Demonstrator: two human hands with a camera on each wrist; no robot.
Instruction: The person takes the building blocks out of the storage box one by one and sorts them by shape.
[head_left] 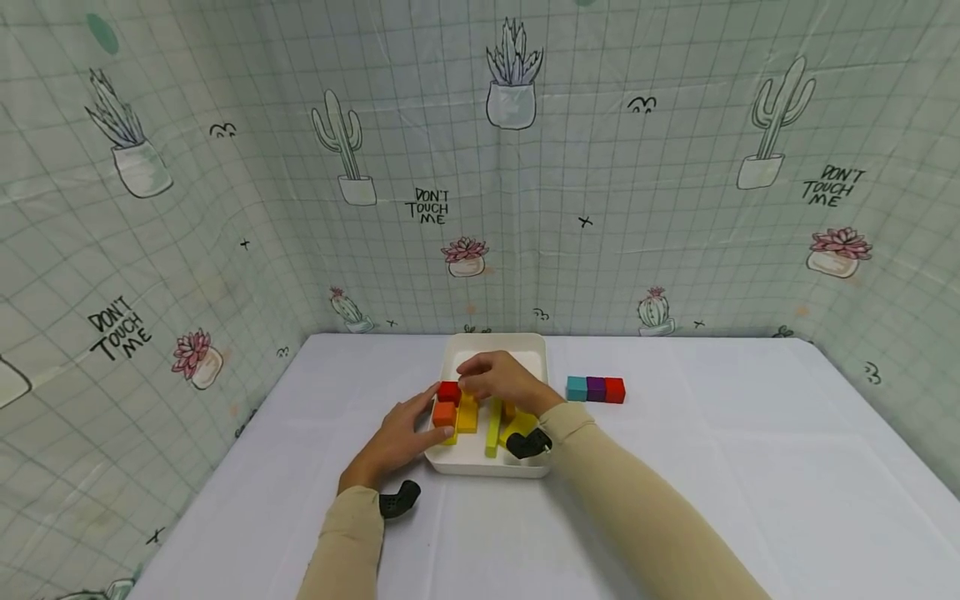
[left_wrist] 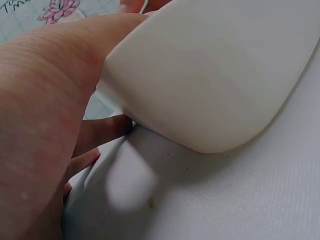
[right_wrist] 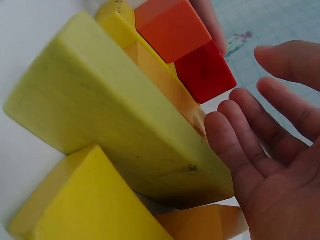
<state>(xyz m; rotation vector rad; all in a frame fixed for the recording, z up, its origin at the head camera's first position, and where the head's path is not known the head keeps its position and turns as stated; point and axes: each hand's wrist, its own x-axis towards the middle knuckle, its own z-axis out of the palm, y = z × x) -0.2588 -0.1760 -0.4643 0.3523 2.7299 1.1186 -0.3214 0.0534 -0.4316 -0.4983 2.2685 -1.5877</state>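
Observation:
A white tray [head_left: 487, 469] holds several wooden blocks. My left hand [head_left: 395, 440] lies along its left side, thumb over the rim by an orange cube [head_left: 444, 414] and index fingertip at a red cube [head_left: 448, 392]. In the left wrist view, other fingers reach down outside the tray wall [left_wrist: 200, 85]. My right hand [head_left: 508, 382] hovers over the tray, fingers loosely bent with nothing between them in the right wrist view. Below it are a long yellow-green bar [right_wrist: 115, 110], a yellow block [right_wrist: 95, 205] and an amber block [head_left: 467, 415].
Right of the tray, a blue cube [head_left: 577, 388], a purple cube [head_left: 596, 388] and another red cube [head_left: 614, 390] stand in a row on the white table [head_left: 720, 467]. A printed cloth [head_left: 570, 275] hangs behind and along both sides.

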